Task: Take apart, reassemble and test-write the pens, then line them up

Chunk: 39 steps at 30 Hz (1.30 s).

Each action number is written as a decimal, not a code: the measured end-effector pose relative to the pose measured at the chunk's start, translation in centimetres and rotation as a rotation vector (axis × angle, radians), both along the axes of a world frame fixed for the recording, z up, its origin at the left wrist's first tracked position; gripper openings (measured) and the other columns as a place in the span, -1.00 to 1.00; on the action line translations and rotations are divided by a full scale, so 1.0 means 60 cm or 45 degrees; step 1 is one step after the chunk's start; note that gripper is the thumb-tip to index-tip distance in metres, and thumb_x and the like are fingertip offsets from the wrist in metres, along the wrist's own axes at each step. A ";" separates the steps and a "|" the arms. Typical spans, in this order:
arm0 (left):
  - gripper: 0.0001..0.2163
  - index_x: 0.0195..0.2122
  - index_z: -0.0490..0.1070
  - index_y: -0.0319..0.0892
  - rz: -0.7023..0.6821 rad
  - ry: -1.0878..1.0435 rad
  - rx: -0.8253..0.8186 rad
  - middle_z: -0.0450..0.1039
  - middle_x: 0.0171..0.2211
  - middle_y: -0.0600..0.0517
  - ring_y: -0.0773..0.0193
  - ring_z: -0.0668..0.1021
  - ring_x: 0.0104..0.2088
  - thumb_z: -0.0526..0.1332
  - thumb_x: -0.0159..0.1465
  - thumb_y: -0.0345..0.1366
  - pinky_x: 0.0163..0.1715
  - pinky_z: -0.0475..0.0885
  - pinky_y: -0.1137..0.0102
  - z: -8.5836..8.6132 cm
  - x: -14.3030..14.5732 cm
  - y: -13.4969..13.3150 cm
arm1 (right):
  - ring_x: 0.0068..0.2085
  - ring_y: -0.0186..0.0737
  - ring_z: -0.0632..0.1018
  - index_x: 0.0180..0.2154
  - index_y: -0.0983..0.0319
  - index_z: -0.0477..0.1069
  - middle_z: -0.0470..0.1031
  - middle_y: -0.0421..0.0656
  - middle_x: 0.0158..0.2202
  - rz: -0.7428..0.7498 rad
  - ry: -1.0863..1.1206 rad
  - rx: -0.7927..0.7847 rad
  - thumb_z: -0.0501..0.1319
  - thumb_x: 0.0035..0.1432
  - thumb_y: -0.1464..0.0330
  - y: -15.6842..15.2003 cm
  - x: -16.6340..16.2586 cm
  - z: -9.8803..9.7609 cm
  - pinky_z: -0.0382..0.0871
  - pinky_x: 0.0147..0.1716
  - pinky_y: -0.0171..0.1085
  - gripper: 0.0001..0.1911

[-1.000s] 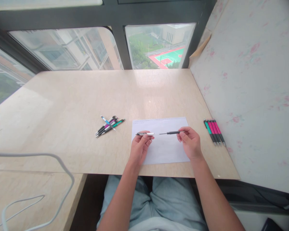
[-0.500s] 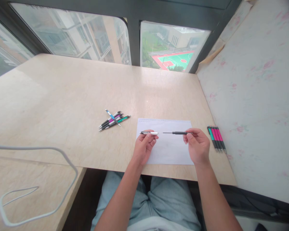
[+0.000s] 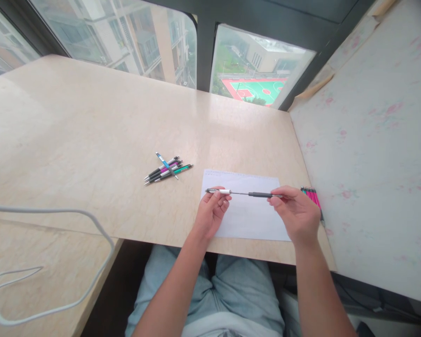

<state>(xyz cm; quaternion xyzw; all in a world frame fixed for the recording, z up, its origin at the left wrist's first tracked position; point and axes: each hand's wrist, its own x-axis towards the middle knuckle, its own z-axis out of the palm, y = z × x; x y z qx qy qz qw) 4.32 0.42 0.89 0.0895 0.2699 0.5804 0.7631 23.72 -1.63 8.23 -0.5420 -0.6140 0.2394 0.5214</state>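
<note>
Pinching the white barrel (image 3: 226, 191), left fingers (image 3: 215, 197) faced right fingers (image 3: 281, 189) grasping the black grip (image 3: 259, 194); a crooked push risked bending the thin refill (image 3: 240, 193).

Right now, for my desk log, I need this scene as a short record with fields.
left hand: holds white barrel
right hand: pinches black grip
refill: reaches from grip to barrel; insertion unclear
paper: on table, below both hands
pen pile: left of paper, blue pen crossing on top
pen row: right of paper, partly behind right hand
</note>
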 end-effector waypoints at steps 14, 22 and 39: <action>-0.82 -0.25 0.53 -0.17 0.058 -0.092 -0.038 0.55 -0.30 0.02 0.42 0.55 -0.34 0.42 0.15 -0.25 -0.33 0.46 0.54 -0.004 -0.005 0.002 | -0.45 -0.23 0.56 -0.20 0.20 0.52 0.56 -0.14 -0.41 -0.297 0.135 0.038 0.35 0.12 0.30 0.003 0.027 -0.011 0.45 -0.55 -0.26 -0.82; -0.83 -0.26 0.54 -0.17 0.082 -0.060 -0.046 0.54 -0.29 0.02 0.42 0.54 -0.34 0.40 0.17 -0.24 -0.35 0.46 0.55 -0.006 -0.004 0.004 | -0.38 -0.10 0.61 -0.24 0.22 0.55 0.62 -0.06 -0.36 -0.461 -0.359 -0.382 0.28 0.15 0.19 0.016 0.042 -0.109 0.49 -0.37 -0.15 -0.75; -0.82 -0.25 0.55 -0.22 0.030 -0.017 -0.001 0.56 -0.32 0.00 0.41 0.57 -0.35 0.42 0.15 -0.29 -0.38 0.45 0.59 -0.002 0.000 0.005 | -0.26 -0.12 0.42 -0.34 0.20 0.48 0.49 -0.13 -0.39 -0.619 -0.937 -0.480 0.14 0.21 0.29 0.037 0.028 -0.143 0.17 -0.30 -0.22 -0.82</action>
